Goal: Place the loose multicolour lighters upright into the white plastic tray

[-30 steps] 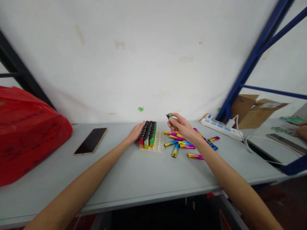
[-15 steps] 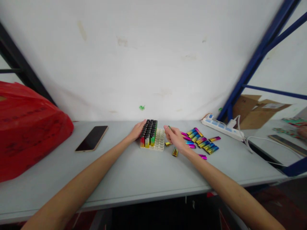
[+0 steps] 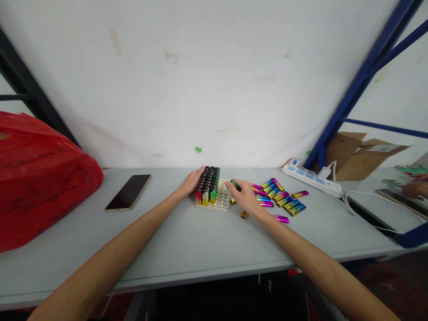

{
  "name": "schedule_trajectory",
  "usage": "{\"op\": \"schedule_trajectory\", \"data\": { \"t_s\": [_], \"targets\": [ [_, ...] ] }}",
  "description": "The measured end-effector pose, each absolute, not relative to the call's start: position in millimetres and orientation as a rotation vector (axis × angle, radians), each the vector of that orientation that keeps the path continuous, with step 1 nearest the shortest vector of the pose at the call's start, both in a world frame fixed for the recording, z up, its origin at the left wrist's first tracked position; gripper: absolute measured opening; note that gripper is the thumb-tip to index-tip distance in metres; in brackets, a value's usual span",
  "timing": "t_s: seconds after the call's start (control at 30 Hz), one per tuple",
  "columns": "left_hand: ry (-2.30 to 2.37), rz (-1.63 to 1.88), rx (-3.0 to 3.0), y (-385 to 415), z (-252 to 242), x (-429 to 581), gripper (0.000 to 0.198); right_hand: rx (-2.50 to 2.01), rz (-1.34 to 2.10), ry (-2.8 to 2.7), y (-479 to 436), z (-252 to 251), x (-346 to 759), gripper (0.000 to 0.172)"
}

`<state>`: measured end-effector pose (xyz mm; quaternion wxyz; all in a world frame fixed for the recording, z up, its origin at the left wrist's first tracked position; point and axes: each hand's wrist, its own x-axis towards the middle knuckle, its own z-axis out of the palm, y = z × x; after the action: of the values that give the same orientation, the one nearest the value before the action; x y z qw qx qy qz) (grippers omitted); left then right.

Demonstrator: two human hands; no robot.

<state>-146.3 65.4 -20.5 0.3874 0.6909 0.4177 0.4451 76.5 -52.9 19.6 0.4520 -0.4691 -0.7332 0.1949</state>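
A white tray of round holes (image 3: 221, 203) sits mid-table, its left part filled with upright lighters (image 3: 209, 180) with black tops and red, yellow and green bodies. Against the tray's left side rests my left hand (image 3: 192, 182), fingers wrapped round the lighters' edge. Just right of the tray, my right hand (image 3: 243, 194) grips a green lighter (image 3: 236, 183) between thumb and fingers. Shiny metallic sleeves (image 3: 286, 200) in pink, blue and gold lie scattered to the right, and one gold sleeve (image 3: 244, 214) is below my right hand.
A phone (image 3: 129, 191) lies left of the tray, beyond it a red bag (image 3: 43, 183). A white power strip (image 3: 310, 178) with cables lies at the back right, near a cardboard box (image 3: 357, 158) and blue frame. Another person's hand (image 3: 414, 189) shows at the far right.
My right hand has shifted slightly down, and its thumb reaches further left over the tray's edge. More of the green lighter shows. My left hand stays in place.
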Motion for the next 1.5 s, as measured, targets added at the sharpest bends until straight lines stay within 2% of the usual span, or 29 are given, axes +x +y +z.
{"op": "schedule_trajectory", "data": {
  "t_s": [0.13,0.33,0.53,0.63,0.87,1.0,1.13,1.37,1.5],
  "targets": [
    [1.077,1.118,1.758,62.8,-18.1,-146.0,0.084,-1.163,0.475,-1.825,-55.1,21.0,77.1,0.046],
    [1.069,1.126,1.741,64.2,-19.1,-146.0,0.083,-1.186,0.416,-1.855,-53.8,18.6,77.8,0.035],
    [1.053,1.111,1.762,65.0,-19.7,-146.3,0.081,-1.184,0.416,-1.899,-54.8,19.6,78.3,0.041],
    [1.053,1.116,1.783,64.3,-19.1,-146.6,0.08,-1.124,0.435,-1.979,-58.9,24.8,80.7,0.039],
    [1.085,1.121,1.798,63.5,-18.3,-145.9,0.079,-0.966,0.195,-2.189,-65.2,30.2,82.5,0.037],
    [1.092,1.126,1.8,62.9,-17.7,-145.4,0.079,-1.026,0.212,-2.173,-65.1,26.0,75.0,0.044],
    [1.092,1.131,1.798,61.7,-17.1,-144.9,0.081,-1.041,0.207,-2.196,-64.3,20.9,68.9,0.043],
    [1.095,1.146,1.792,60.3,-15.1,-143.6,0.081,-1.188,-0.132,-2.477,-66.1,20.1,61.9,0.04],
    [1.095,1.124,1.789,57.8,-12.9,-143.5,0.082,-1.249,-0.14,-2.565,-68.3,21.3,58.5,0.045]
  ]
}}
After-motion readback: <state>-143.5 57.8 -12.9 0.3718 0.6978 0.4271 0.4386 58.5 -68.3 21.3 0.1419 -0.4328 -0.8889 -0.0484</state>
